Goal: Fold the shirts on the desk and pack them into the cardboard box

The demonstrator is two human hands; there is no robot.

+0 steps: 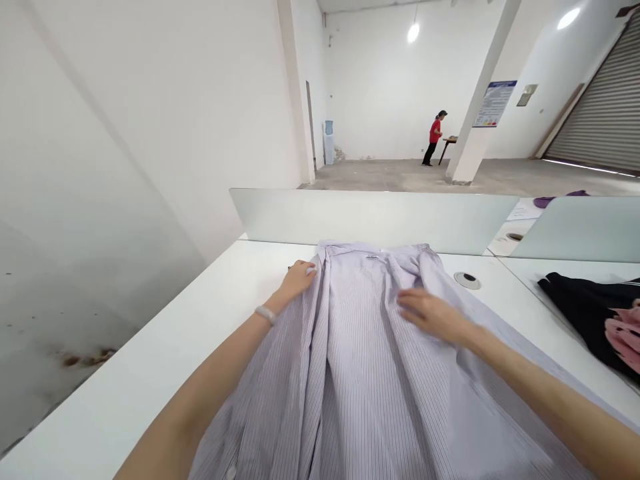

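A pale lilac striped shirt [357,313] lies spread over the white table, its collar end toward the divider and its front parted. My left hand [300,277], with a light band on the wrist, has its fingers curled on the cloth at the shirt's left shoulder edge. Over the right front panel is my right hand [427,313], fingers stretched out and slightly smeared by motion. Whether its fingertips touch the fabric is hard to make out. The shirt's lower part runs out of view toward me.
A frosted divider [380,217] stands along the far edge of the white table [150,360]. Right of the shirt is a round cable hole [467,280]. Black clothing [580,307] and a pink patterned cloth [625,333] lie farther right. A person in red [435,133] stands far back.
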